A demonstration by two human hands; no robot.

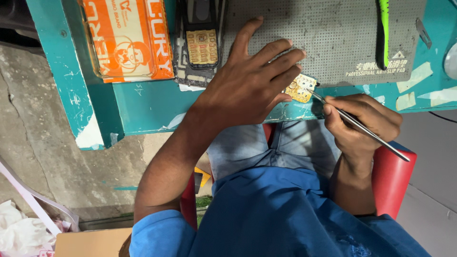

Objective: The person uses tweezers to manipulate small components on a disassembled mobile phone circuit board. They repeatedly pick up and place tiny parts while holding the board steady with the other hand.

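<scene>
The right hand (362, 121) has its grip closed around a thin metal tool (357, 124), held like a pen, with the tip touching a small gold circuit board (301, 88). The left hand (252, 81) lies flat with its fingers spread wide, holding nothing; its fingertips press on the board's left edge. The board sits at the near edge of a grey dotted mat (323, 33) on the teal tabletop (152, 102). Just left of the hand lies an opened phone (202, 43) with a gold keypad, and beyond it an orange box (126, 38). A green and black tool (383, 28) rests on the mat's far right. The person sits on a red chair (392, 181).
</scene>
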